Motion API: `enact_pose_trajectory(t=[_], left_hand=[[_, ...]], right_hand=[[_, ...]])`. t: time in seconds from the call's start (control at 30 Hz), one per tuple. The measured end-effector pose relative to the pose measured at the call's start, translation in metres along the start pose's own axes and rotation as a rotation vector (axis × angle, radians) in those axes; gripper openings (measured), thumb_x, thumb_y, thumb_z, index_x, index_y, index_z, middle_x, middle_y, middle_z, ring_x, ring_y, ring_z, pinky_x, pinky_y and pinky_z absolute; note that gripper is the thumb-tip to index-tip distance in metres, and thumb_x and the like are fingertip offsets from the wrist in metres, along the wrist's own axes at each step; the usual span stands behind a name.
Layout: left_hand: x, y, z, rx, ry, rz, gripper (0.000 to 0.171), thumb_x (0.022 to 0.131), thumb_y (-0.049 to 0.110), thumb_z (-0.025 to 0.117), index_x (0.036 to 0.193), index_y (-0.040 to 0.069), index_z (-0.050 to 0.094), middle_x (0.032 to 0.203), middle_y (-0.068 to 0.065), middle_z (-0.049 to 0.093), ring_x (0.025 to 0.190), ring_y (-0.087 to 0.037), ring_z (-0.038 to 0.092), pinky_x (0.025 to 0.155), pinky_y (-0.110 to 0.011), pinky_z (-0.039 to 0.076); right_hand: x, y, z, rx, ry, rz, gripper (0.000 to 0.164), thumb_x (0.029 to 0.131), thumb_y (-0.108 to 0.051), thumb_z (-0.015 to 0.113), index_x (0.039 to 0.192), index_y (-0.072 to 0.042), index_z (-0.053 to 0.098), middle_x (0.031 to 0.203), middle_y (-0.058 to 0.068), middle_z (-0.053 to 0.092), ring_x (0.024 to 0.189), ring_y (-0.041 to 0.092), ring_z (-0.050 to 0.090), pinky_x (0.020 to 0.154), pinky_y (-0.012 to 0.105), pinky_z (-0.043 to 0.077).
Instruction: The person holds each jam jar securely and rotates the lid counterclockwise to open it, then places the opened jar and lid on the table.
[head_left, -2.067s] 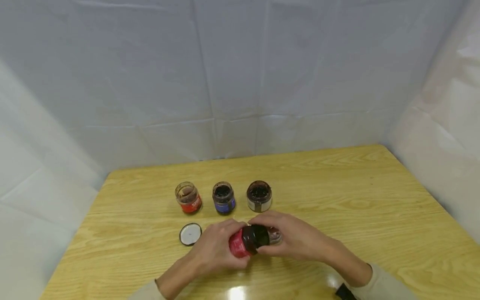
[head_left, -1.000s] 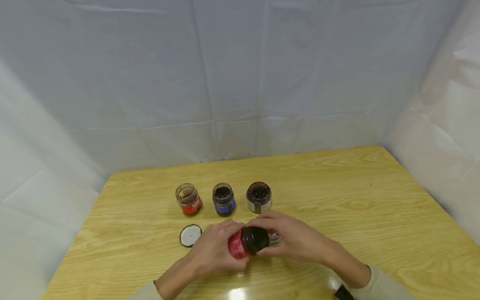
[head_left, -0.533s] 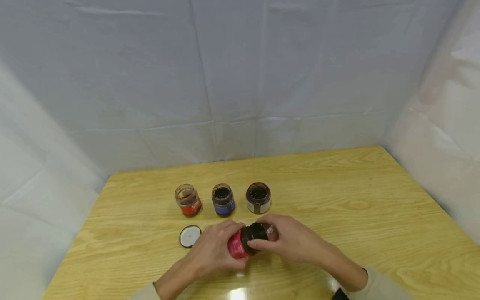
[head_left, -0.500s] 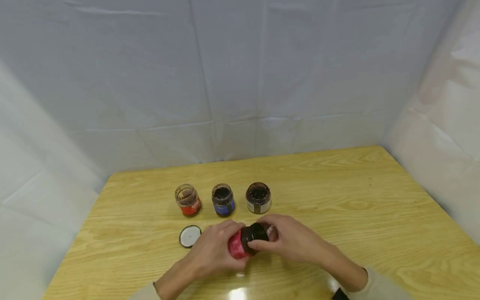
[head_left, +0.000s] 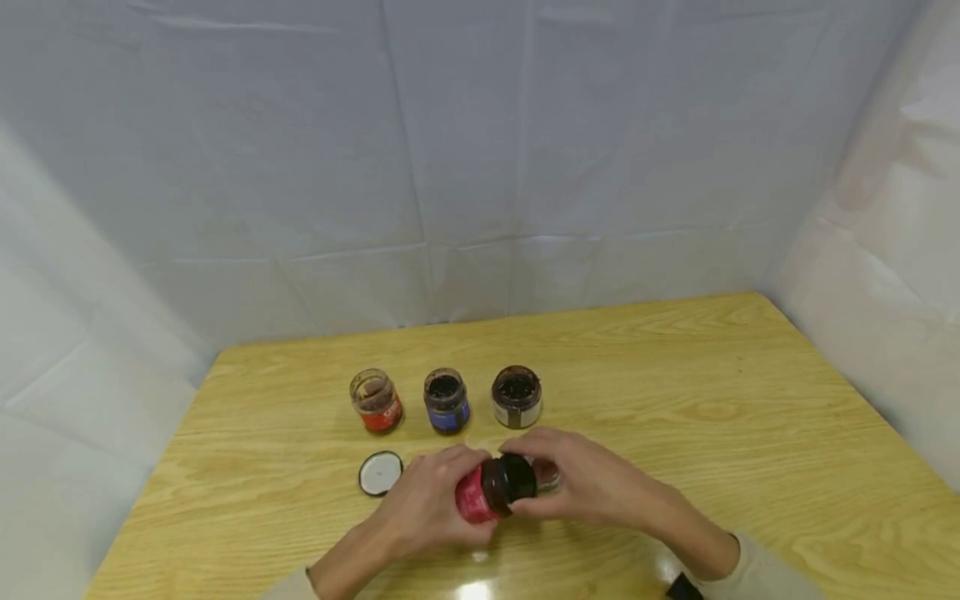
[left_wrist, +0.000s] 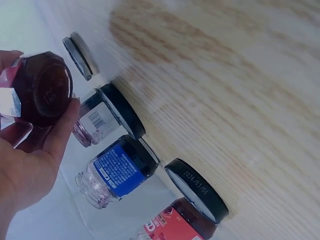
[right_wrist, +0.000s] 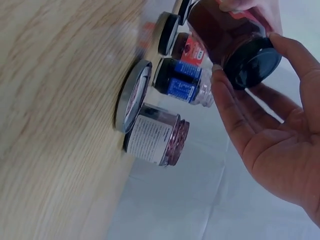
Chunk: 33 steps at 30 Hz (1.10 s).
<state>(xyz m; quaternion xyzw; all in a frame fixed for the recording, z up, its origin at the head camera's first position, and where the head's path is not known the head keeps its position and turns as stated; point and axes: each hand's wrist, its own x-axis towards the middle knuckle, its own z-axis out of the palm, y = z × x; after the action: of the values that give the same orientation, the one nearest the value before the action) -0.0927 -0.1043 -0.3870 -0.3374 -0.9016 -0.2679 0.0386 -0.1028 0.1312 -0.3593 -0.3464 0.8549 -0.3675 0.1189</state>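
In the head view, my left hand (head_left: 427, 504) grips a jar with a red-pink label (head_left: 472, 496), tilted with its top toward the right. My right hand (head_left: 588, 479) pinches the jar's black lid (head_left: 519, 477) between thumb and fingers; the lid sits on the jar's mouth. The right wrist view shows those fingertips on the lid's edge. From the left wrist camera, the jar's dark glass base (left_wrist: 49, 92) faces me. Something shiny (head_left: 549, 475) shows beneath my right hand, partly hidden.
Behind my hands stand three uncovered jars: a red-labelled one (head_left: 377, 402), a blue-labelled one (head_left: 446, 402) and a white-labelled one (head_left: 517, 398). A lid (head_left: 380, 473) lies underside up left of my left hand. Another lid (right_wrist: 134, 95) lies near the white-labelled jar.
My right thumb, stretched along the lid's side half a second ago, has drawn back to the lid's near edge, and the fingers have shifted round it. The left hand stays put.
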Motion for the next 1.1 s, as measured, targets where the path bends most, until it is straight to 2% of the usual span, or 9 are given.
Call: enact_pose_trajectory(t=[0.13, 0.2, 0.3, 0.4, 0.53, 0.77, 0.87, 1.0, 1.1], left_hand=[[-0.0008, -0.0001, 0.0003, 0.001, -0.014, -0.011, 0.056, 0.063, 0.035, 0.08, 0.113, 0.013, 0.064, 0.095, 0.005, 0.063, 0.074, -0.003, 0.055, 0.061, -0.017, 0.046], [-0.0013, -0.0002, 0.0002, -0.003, -0.021, -0.022, 0.057, 0.063, 0.035, 0.08, 0.113, 0.013, 0.064, 0.095, 0.005, 0.063, 0.074, -0.003, 0.055, 0.061, -0.017, 0.046], [-0.0018, -0.0004, 0.0003, -0.006, -0.019, -0.029, 0.057, 0.063, 0.034, 0.08, 0.113, 0.012, 0.064, 0.096, 0.004, 0.063, 0.074, -0.003, 0.055, 0.06, -0.017, 0.046], [-0.0018, -0.0005, 0.0008, -0.001, -0.009, -0.026, 0.056, 0.063, 0.034, 0.08, 0.112, 0.012, 0.064, 0.096, 0.004, 0.063, 0.074, -0.003, 0.055, 0.059, -0.017, 0.046], [-0.0016, -0.0003, 0.0016, 0.013, -0.007, -0.026, 0.056, 0.064, 0.036, 0.08, 0.113, 0.013, 0.064, 0.097, 0.005, 0.063, 0.074, -0.003, 0.055, 0.061, -0.018, 0.046], [-0.0019, 0.0, 0.0023, 0.019, -0.011, -0.032, 0.057, 0.064, 0.037, 0.079, 0.113, 0.014, 0.064, 0.097, 0.006, 0.062, 0.075, -0.003, 0.055, 0.062, -0.019, 0.046], [-0.0018, 0.0004, 0.0028, 0.021, 0.001, -0.025, 0.057, 0.063, 0.037, 0.08, 0.113, 0.014, 0.064, 0.097, 0.006, 0.062, 0.075, -0.003, 0.055, 0.062, -0.019, 0.046], [-0.0017, 0.0009, 0.0037, 0.008, 0.021, -0.014, 0.058, 0.062, 0.035, 0.081, 0.112, 0.013, 0.064, 0.098, 0.006, 0.063, 0.077, -0.004, 0.056, 0.063, -0.018, 0.047], [-0.0016, 0.0011, 0.0044, -0.017, 0.028, -0.014, 0.057, 0.062, 0.034, 0.082, 0.112, 0.014, 0.064, 0.099, 0.006, 0.063, 0.079, -0.004, 0.057, 0.065, -0.018, 0.048]], right_hand=[[-0.0016, 0.0027, -0.001, -0.042, -0.009, -0.042, 0.053, 0.083, -0.037, 0.073, 0.131, -0.018, 0.057, 0.127, -0.008, 0.055, 0.11, 0.008, 0.053, 0.092, 0.031, 0.046], [-0.0023, 0.0036, -0.0007, -0.053, -0.008, -0.039, 0.058, 0.083, -0.041, 0.073, 0.134, -0.018, 0.055, 0.13, -0.008, 0.053, 0.112, 0.008, 0.052, 0.094, 0.032, 0.044], [-0.0027, 0.003, 0.0017, -0.033, 0.003, 0.027, 0.071, 0.081, -0.054, 0.069, 0.139, -0.018, 0.049, 0.129, -0.005, 0.054, 0.104, 0.007, 0.055, 0.088, 0.032, 0.047], [-0.0021, -0.0004, 0.0048, -0.023, 0.029, 0.126, 0.079, 0.08, -0.066, 0.061, 0.139, -0.016, 0.048, 0.119, -0.004, 0.057, 0.092, 0.005, 0.057, 0.079, 0.029, 0.05], [-0.0006, -0.0047, 0.0063, -0.035, 0.059, 0.181, 0.072, 0.081, -0.068, 0.057, 0.128, -0.013, 0.057, 0.102, -0.008, 0.059, 0.081, 0.005, 0.056, 0.07, 0.026, 0.048], [-0.0001, -0.0046, 0.0051, -0.037, 0.063, 0.105, 0.063, 0.083, -0.06, 0.063, 0.124, -0.012, 0.062, 0.091, -0.01, 0.057, 0.074, 0.006, 0.056, 0.064, 0.022, 0.048], [-0.0003, -0.0038, 0.0039, -0.039, 0.057, 0.073, 0.057, 0.083, -0.053, 0.068, 0.124, -0.014, 0.062, 0.1, -0.008, 0.059, 0.079, 0.006, 0.057, 0.069, 0.024, 0.05], [-0.0004, -0.0036, 0.0015, -0.07, 0.04, 0.01, 0.05, 0.082, -0.039, 0.074, 0.124, -0.017, 0.062, 0.117, -0.007, 0.058, 0.097, 0.007, 0.057, 0.083, 0.03, 0.05], [-0.0009, -0.0035, -0.0012, -0.104, 0.029, -0.028, 0.048, 0.081, -0.034, 0.075, 0.125, -0.02, 0.061, 0.122, -0.009, 0.056, 0.106, 0.007, 0.054, 0.088, 0.032, 0.048]])
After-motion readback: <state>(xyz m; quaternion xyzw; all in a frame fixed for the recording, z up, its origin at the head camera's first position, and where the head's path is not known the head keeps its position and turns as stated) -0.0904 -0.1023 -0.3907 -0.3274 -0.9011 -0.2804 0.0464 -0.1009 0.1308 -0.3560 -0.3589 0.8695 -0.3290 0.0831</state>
